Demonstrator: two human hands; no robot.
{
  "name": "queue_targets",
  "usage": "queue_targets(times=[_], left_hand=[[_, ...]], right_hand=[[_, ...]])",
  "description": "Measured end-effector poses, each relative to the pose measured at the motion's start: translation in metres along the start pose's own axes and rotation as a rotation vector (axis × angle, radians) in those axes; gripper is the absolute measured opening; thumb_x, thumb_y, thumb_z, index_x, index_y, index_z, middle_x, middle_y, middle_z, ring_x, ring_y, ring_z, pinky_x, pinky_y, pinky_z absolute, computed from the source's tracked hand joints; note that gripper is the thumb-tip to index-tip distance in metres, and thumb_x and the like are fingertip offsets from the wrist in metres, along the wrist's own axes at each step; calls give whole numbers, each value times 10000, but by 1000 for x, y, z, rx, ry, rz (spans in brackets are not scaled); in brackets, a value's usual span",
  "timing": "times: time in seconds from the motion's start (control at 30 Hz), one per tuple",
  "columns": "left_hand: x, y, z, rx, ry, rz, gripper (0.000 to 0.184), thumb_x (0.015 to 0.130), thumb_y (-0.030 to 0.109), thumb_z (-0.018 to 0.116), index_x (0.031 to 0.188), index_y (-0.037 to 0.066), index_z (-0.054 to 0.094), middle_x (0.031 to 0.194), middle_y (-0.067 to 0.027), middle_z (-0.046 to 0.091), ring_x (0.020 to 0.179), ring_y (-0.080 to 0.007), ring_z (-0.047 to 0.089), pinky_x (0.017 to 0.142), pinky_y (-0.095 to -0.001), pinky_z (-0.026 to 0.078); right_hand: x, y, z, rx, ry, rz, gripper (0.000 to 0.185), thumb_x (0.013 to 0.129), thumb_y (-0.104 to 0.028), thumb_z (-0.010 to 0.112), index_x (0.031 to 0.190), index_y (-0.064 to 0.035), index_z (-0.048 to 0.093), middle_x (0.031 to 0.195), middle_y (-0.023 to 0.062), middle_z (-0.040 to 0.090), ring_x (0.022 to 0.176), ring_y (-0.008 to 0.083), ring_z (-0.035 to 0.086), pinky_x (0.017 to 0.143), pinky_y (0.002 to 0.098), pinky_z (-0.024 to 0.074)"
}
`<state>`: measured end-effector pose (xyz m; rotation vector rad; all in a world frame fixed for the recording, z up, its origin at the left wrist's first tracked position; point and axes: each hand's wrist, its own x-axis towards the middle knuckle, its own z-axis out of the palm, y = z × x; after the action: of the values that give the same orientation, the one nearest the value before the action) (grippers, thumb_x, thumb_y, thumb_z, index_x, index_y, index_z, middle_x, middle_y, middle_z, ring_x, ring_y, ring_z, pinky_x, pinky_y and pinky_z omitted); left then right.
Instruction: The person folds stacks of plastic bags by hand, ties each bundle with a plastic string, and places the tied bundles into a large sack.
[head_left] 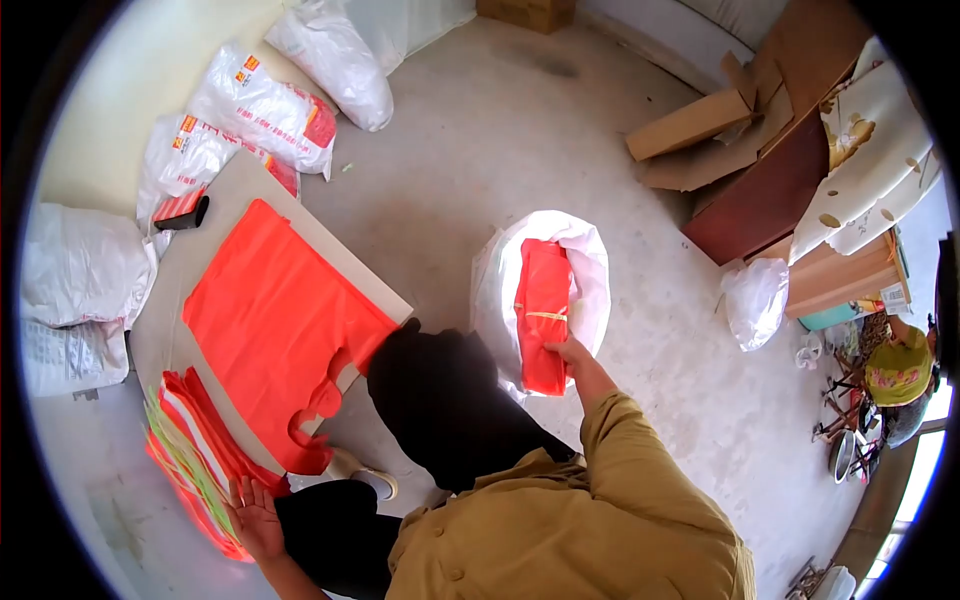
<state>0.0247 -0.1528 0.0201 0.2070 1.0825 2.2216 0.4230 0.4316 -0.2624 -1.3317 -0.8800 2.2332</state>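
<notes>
My right hand [572, 360] is closed on the near end of a folded bundle of red plastic bags [543, 300], tied round the middle with a pale band. The bundle is at the mouth of a white sack [593, 250] on the floor. On my left, my left hand [258, 518] lies palm up with its fingers apart, beside a pile of red bags [205, 425]. Thin yellow-green strips [178, 455] lie along that pile. A flat stack of red plastic bags with cut-out handles [280, 320] covers most of a grey board [330, 262] before me.
Filled white sacks [255, 105] line the wall at the left. A black roll-like object [185, 213] lies on the board's far corner. Opened cardboard boxes [700, 130] stand at the upper right, near a white plastic bag [757, 303]. Another person [900, 365] is at the right edge.
</notes>
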Motion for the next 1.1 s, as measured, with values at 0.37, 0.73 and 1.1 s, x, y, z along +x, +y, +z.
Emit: queue_targets(times=[0.37, 0.73, 1.1], left_hand=[[7, -9, 5, 24, 78, 10, 578, 1101, 443, 465, 1556, 91, 414, 1462, -176, 583, 1330, -313, 578, 1125, -473, 474], [13, -7, 2, 49, -11, -10, 582, 1101, 447, 464, 1552, 82, 417, 1469, -157, 584, 1369, -280, 549, 1147, -461, 449], [6, -10, 3, 44, -102, 21, 577, 1095, 434, 493, 1545, 79, 427, 1446, -165, 594, 1355, -281, 555, 1149, -445, 441]], right_hand=[[9, -14, 26, -86, 207, -43, 685, 919, -29, 714, 1523, -93, 396, 1349, 169, 627, 1163, 346, 655, 980, 513, 580], [19, 54, -16, -617, 27, 6, 699, 881, -226, 792, 1448, -9, 446, 1262, 164, 667, 1111, 295, 687, 872, 453, 613], [-49, 4, 26, -1142, 411, -124, 810, 821, -272, 778, 1492, -12, 407, 1377, 237, 587, 1298, 398, 570, 1070, 468, 485]])
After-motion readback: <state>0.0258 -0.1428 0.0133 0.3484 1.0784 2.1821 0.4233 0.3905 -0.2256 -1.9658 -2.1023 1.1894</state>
